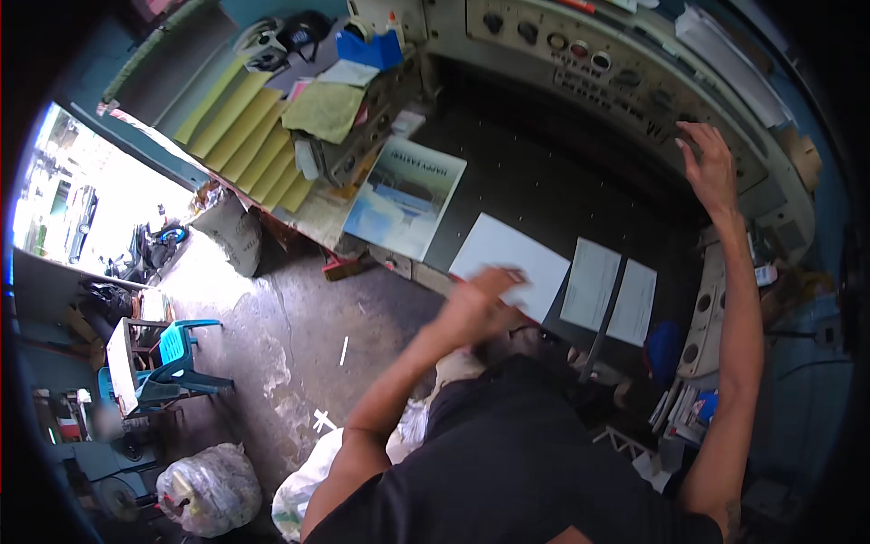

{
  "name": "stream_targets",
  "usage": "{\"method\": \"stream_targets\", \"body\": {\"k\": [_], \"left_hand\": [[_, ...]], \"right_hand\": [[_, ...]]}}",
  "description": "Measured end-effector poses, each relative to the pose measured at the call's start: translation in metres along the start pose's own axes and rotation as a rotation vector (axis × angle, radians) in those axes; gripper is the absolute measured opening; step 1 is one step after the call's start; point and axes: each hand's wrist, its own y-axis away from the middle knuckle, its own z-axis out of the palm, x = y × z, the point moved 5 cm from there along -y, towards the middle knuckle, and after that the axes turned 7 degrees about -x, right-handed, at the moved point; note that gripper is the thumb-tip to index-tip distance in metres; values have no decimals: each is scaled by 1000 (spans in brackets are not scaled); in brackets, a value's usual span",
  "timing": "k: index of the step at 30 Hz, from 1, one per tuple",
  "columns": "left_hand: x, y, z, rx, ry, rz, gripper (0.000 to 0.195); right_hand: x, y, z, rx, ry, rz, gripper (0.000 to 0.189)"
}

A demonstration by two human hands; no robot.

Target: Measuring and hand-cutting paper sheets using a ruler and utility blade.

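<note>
Blurred by motion, my left hand (482,302) is over the near edge of a blank white sheet stack (520,255) on the dark machine table; whether its fingers grip anything is unclear. Up at the right, my right hand (708,160) is raised before the machine's control panel (622,78), fingers curved and apart, holding nothing. A printed sheet (408,197) with a greeting and a picture lies left of the white stack. Right of the stack lie two pale sheets with faint lines, one (590,282) left and one (633,302) right of a dark metal strip (607,313).
Overlapping yellow sheets (238,139), a yellow cloth (325,109) and a blue tape dispenser (370,49) occupy the left side table. A sack (231,234), a teal plastic chair (178,357) and a plastic-wrapped bundle (211,489) stand on the floor at the left.
</note>
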Motion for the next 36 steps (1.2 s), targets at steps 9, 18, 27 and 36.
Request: {"method": "stream_targets", "body": {"k": [9, 18, 27, 36], "left_hand": [[-252, 118, -131, -3, -475, -632, 33], [-156, 161, -11, -792, 60, -814, 18], [-28, 43, 158, -879, 439, -431, 36], [13, 25, 245, -781, -302, 159, 58]], "right_hand": [[25, 187, 42, -63, -239, 421, 27], [-47, 496, -20, 485, -230, 1322, 12], [-114, 570, 90, 91, -148, 1508, 27], [-109, 503, 77, 103, -353, 1210, 32]]}}
